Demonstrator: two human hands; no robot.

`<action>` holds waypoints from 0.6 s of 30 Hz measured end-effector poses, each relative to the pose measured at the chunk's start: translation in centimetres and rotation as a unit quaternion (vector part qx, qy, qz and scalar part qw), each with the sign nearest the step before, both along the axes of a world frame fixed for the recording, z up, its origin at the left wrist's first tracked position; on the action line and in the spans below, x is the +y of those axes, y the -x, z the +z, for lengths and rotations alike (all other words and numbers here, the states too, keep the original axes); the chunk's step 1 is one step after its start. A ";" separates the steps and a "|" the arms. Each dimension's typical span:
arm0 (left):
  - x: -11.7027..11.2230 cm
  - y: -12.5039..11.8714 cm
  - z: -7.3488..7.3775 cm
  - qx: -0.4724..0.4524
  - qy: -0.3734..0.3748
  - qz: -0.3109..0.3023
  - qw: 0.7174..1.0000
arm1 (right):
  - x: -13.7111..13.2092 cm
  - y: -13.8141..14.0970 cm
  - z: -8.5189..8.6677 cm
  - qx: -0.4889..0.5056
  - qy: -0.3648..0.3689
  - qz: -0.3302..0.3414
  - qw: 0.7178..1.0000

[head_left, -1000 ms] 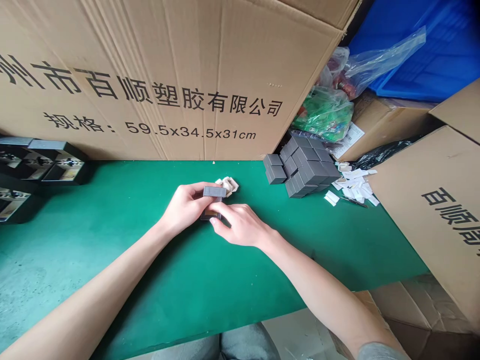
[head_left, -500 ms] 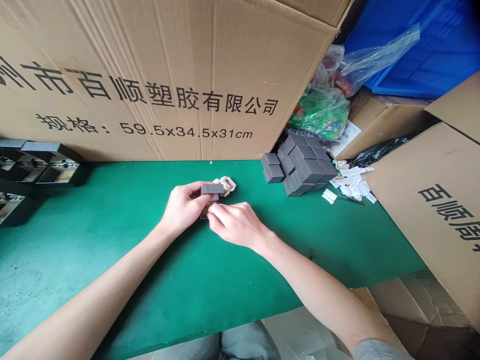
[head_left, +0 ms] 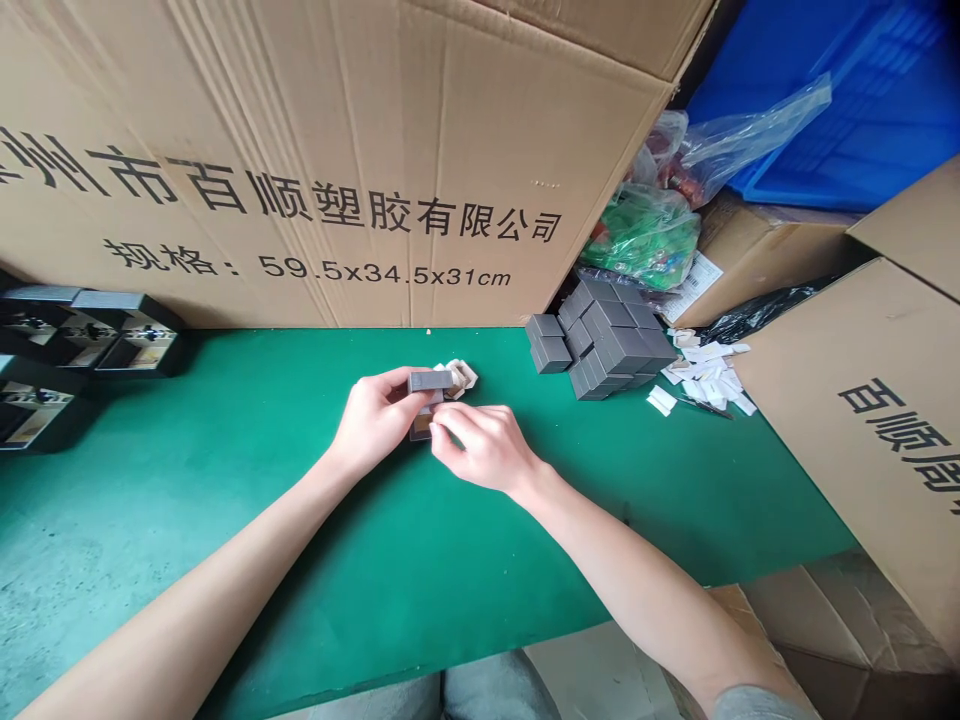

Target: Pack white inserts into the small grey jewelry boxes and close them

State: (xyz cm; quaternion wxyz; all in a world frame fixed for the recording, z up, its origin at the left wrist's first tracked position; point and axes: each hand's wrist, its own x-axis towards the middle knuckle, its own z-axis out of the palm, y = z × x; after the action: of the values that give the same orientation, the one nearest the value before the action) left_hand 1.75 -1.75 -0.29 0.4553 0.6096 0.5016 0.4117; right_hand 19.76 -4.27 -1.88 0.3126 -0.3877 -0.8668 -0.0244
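My left hand (head_left: 377, 415) is closed round a small dark grey box (head_left: 430, 381), thumb in front and fingers behind. The box stands open; its lower part (head_left: 421, 427) shows a brownish inside. My right hand (head_left: 481, 443) is at the right side of that lower part, thumb and forefinger pinched together. Whatever lies between those fingertips is hidden. Just behind the box sits a small heap of crumpled whitish pieces (head_left: 463, 377) on the green table (head_left: 360, 580).
A stack of grey boxes (head_left: 619, 335) stands to the right, beside scattered white cards (head_left: 709, 372). Open black boxes (head_left: 142, 340) sit at the far left. A big carton (head_left: 337, 120) walls off the back; another carton (head_left: 862, 400) stands at the right.
The view has shifted slightly, so everything sits a little further right. My right fingertips have drawn back slightly from the box, showing more of its inside. My left hand keeps its hold.
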 end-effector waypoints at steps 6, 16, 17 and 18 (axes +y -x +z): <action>-0.3 -0.2 0.5 0.035 0.006 0.002 0.999 | -0.3 0.3 0.3 0.010 0.056 -0.024 0.998; -0.2 -0.3 0.3 0.072 -0.026 -0.001 0.997 | -0.4 0.6 0.9 -0.048 0.067 -0.025 0.996; -0.1 -0.3 0.3 0.079 -0.029 -0.001 0.996 | -0.4 0.6 0.8 -0.052 0.064 -0.024 0.996; -0.1 -0.2 0.3 0.083 -0.030 -0.001 0.996 | -0.4 0.6 0.8 -0.054 0.063 -0.023 0.996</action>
State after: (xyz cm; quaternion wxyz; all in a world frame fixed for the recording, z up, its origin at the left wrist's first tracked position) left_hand 1.99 -1.88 0.03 0.3939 0.6553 0.5248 0.3742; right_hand 19.16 -4.69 -1.06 0.2392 -0.4247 -0.8732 0.0022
